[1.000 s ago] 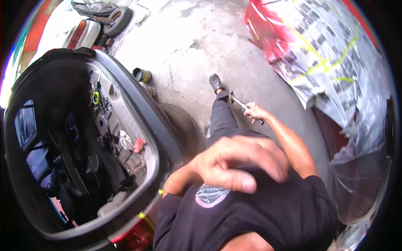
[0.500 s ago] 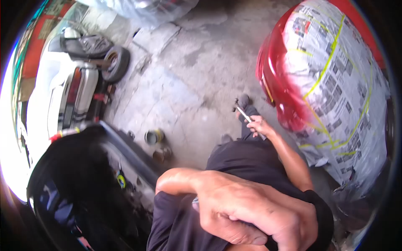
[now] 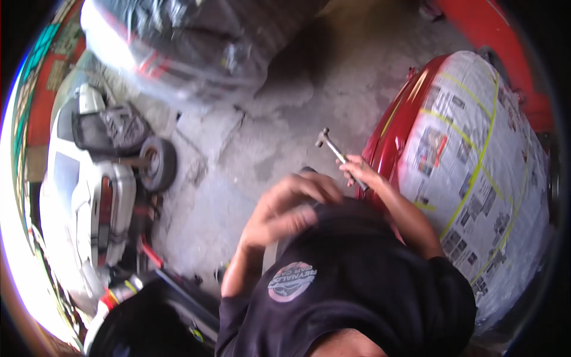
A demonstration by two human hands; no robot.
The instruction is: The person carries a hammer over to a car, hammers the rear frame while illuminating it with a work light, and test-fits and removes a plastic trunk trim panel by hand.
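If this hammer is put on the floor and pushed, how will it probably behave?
The hammer should stay stiff: its shaft looks straight and solid. It may feel head-heavy, since its head sits far from the right hand. It would likely pivot, not roll smoothly, because the head juts sideways.

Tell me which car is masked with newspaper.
The red car nearest the right hand: newspaper and yellow tape cover much of it. The white car, dark car and plastic-covered car show no newspaper.

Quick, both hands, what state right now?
Left hand: open, fingers loosely bent, nothing seen in it.
Right hand: closed on the hammer by its handle.
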